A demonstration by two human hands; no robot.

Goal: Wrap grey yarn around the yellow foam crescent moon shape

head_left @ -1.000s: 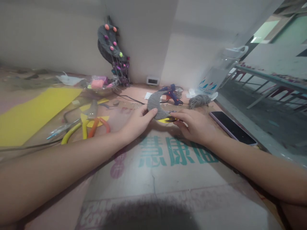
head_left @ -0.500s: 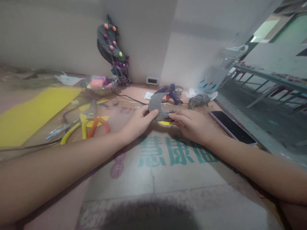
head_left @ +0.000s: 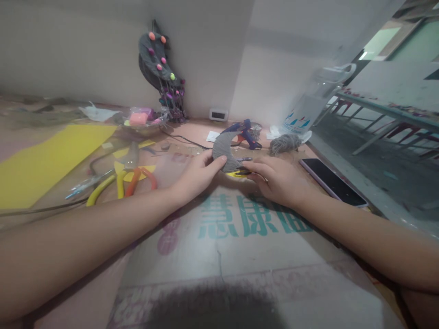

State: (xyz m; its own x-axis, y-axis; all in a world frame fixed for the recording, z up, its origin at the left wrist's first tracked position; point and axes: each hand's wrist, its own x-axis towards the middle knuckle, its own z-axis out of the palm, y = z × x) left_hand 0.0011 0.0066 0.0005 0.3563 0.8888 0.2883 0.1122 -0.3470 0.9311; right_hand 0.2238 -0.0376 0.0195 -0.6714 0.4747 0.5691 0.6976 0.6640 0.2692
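Observation:
A small crescent moon wrapped in grey yarn (head_left: 223, 150) is pinched between the thumb and fingers of my left hand (head_left: 202, 176). The fingers of my right hand (head_left: 274, 178) are closed at the moon's lower tip. A dark, thin, pointed thing (head_left: 243, 172) shows at those fingertips; its kind is too small to tell. Just behind the moon is a dark blue glue gun (head_left: 252, 137). A bit of yellow paper (head_left: 233, 174) shows beneath the moon.
To the left are pliers with yellow handles (head_left: 120, 183), an orange-handled tool (head_left: 137, 180) and a yellow sheet (head_left: 51, 160). A grey yarn ball (head_left: 284, 144), a phone (head_left: 332, 183) and a large bottle (head_left: 305, 105) stand or lie right. A decorated moon (head_left: 154, 59) hangs behind.
My right fingers have shifted slightly at the moon's lower tip, and the dark pointed thing there shows more clearly. My left hand and the crescent moon have barely moved.

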